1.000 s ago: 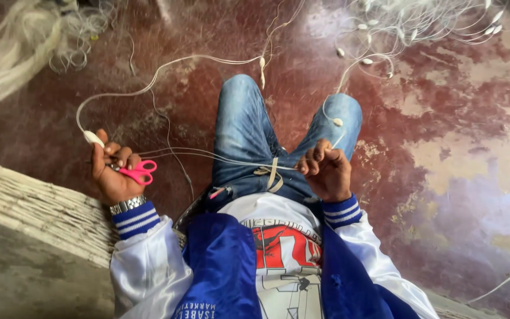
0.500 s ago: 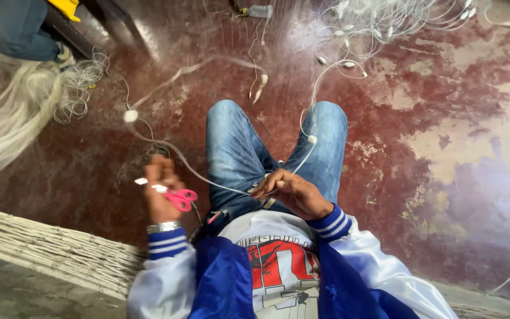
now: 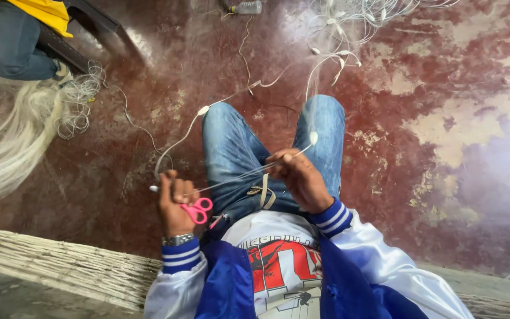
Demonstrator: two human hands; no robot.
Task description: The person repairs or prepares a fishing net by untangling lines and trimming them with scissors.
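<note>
Scanning left to right: pale net heap [image 3: 7,136] on the red floor [image 3: 444,71], another person's jeans and yellow top at the upper left corner. Left hand [image 3: 175,204] is curled closed around pink scissors [image 3: 197,210], handles sticking out beside the thigh, a wristwatch [image 3: 178,239] on the wrist. Thin white line [image 3: 231,177] runs taut from that fist across the lap to the right hand [image 3: 299,177], whose fingers are pressed together pinching it. White float [image 3: 313,137] sits on the line just above the right hand, over the knee. More line and floats lie tangled at top right.
</note>
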